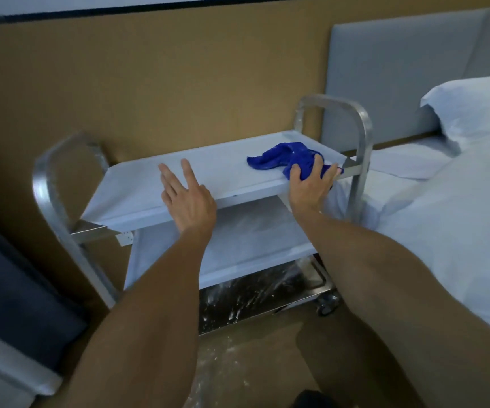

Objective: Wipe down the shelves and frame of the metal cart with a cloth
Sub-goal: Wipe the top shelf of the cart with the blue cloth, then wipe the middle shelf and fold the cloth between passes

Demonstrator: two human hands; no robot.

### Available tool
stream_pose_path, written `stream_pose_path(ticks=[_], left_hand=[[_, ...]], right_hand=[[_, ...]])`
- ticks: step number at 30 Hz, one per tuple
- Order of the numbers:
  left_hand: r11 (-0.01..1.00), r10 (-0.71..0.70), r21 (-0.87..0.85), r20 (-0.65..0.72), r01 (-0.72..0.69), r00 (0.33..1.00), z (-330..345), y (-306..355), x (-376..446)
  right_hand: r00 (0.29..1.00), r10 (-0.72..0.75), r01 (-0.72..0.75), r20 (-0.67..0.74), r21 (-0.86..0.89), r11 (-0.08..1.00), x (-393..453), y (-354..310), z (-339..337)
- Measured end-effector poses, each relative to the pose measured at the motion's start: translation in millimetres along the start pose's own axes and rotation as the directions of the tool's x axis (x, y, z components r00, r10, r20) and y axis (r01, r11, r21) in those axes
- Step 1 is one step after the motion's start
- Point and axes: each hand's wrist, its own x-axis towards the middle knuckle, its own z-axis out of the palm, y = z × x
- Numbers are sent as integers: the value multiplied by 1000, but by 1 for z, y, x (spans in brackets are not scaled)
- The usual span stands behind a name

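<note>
A metal cart with rounded end frames stands against the brown wall. Its pale top shelf carries a crumpled blue cloth at the right end. My right hand presses down on the near part of the cloth at the shelf's front right corner, fingers spread over it. My left hand hovers over the shelf's front edge near the middle, fingers apart and holding nothing. A lower shelf shows beneath, and a dark bottom shelf is streaked with white marks.
A bed with white sheets, a pillow and a grey headboard touches the cart's right side. A dark panel stands at the left. A cart wheel rests on the brown floor, which has white streaks.
</note>
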Motion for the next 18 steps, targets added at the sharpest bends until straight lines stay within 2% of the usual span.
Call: stream_pose_path(ticks=[3,8,11,14,18], left_hand=[[1000,23,-13,37,-22,999,18,11,-4],[998,15,-54,99,-9,995,25,20,3],[988,-52,-138,89,64,995,22,21,9],[973,-40,-221,106,62,994,19,18,8],[943,-39,-322,152,86,988,2,9,2]], right_hand=[[983,164,-156,-79,91,984,46,15,-13],[946,251,-198,-205,249,948,65,19,-9],[955,202,-146,-217,249,957,44,14,-1],[973,129,-88,-193,208,974,4,3,15],[997,46,-41,-56,90,995,-56,-25,38]])
